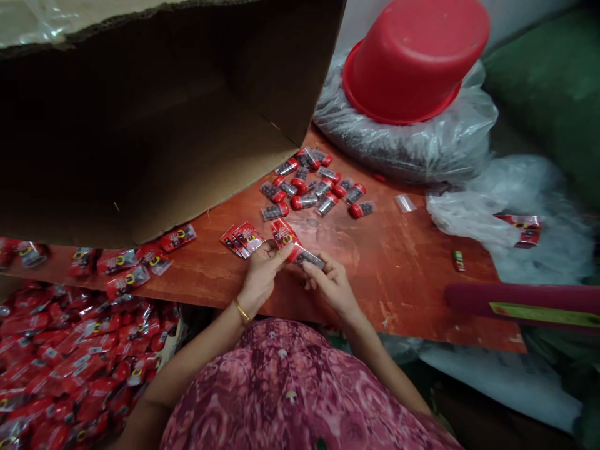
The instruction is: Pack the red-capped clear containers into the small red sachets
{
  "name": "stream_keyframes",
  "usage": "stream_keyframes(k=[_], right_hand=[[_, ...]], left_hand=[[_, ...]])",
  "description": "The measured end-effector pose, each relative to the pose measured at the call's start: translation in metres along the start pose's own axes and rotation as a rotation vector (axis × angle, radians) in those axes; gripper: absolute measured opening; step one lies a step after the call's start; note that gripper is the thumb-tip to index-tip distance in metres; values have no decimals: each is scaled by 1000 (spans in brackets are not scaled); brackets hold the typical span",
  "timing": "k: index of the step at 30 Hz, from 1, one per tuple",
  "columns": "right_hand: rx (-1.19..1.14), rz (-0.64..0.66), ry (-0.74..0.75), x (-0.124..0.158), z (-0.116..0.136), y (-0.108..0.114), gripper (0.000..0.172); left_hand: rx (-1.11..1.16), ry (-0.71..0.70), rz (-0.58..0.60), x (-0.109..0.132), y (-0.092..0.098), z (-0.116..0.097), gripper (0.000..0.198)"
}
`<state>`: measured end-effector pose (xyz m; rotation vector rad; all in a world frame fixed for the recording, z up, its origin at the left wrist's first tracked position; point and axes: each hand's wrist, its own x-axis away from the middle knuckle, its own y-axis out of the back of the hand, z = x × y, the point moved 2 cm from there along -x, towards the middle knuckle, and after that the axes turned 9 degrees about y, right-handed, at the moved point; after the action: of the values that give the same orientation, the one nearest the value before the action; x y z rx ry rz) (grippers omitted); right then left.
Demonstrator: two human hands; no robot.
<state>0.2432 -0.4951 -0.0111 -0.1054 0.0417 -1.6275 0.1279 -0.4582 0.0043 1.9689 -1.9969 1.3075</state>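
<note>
My left hand (262,272) is closed, with thumb and fingers pinching a small red printed packet (282,231). My right hand (330,282) grips the end of a clear tube (310,257) filled with dark pellets. The tube's red end meets the lower part of the packet; whether it is inside cannot be told. Just left of my left hand lies a fanned stack of flat red packets (248,237). Beyond both hands, several red-capped tubes of dark pellets (305,200) are scattered on the red-brown table (384,262).
A large open cardboard box (210,144) covers the back left. Filled red packets (70,356) are heaped below the table's left edge. An upturned red tub (417,56) rests on a plastic bag of dark pellets (403,150). A maroon bar (515,303) juts in at right.
</note>
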Motion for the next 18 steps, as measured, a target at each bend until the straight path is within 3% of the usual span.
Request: stream_keyframes(k=[3,8,14,18], right_hand=[[-26,-75,46,-2,-8,-14,34],[-119,57,1,-4,-10,-18,34],[21,22,88,-11,1,-19,34],[-34,61,15,-21,-9,-36,37]], left_hand=[[59,-6,-3,-1,1,3,37],[52,-14,-16,-1,9,-2,29],[-66,27,72,-1,16,-4,30],[-19,12,13,-2,27,-4,33]])
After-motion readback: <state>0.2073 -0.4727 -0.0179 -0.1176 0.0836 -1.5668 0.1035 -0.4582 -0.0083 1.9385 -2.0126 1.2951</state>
